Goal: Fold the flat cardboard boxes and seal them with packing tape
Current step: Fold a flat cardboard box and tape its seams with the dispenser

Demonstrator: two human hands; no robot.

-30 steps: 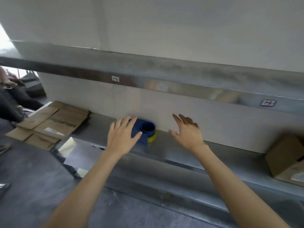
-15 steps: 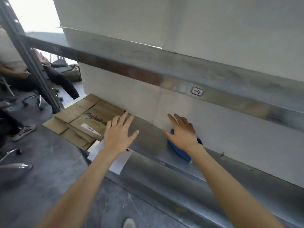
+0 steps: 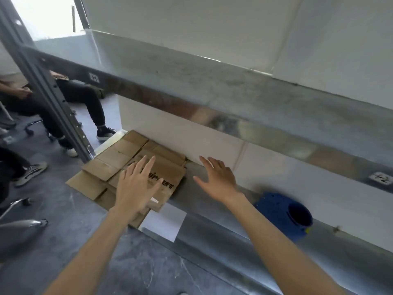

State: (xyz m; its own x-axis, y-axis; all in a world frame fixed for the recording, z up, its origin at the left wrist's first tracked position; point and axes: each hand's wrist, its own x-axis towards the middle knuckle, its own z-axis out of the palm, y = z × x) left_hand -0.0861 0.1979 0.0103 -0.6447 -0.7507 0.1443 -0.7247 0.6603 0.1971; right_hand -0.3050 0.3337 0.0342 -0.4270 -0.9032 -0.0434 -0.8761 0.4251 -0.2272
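Two bare hands, both open and holding nothing, reach forward over the lower steel shelf (image 3: 214, 233) of a rack. Item one, the left hand (image 3: 136, 186): fingers straight and spread, palm down over the stack of flat cardboard boxes (image 3: 119, 158); we cannot tell whether the palm touches the top sheet or hovers just above it. Item two, the right hand (image 3: 219, 179): fingers spread and relaxed, over bare steel just right of the stack, near the white back panel (image 3: 212, 143). Item three, the flat cardboard boxes: several brown sheets lying unfolded at the left end of the shelf, their near corners overhanging its edge, the top one bearing dark printed lettering (image 3: 164, 184) and a small white label (image 3: 154, 200). Item four, a blue tape dispenser (image 3: 282, 211), as it seems to us, lying on the same shelf against the back panel, to the right of the right forearm and well apart from the cardboard. Item five, a white sheet of paper (image 3: 164, 222) hanging over the shelf front, just below the stack. Above runs an upper shelf rail (image 3: 212, 103), with a perforated upright post (image 3: 53, 96) at left. Beyond the post, seated legs in dark trousers (image 3: 85, 99), and a chair base (image 3: 21, 222) on the grey floor (image 3: 63, 241).
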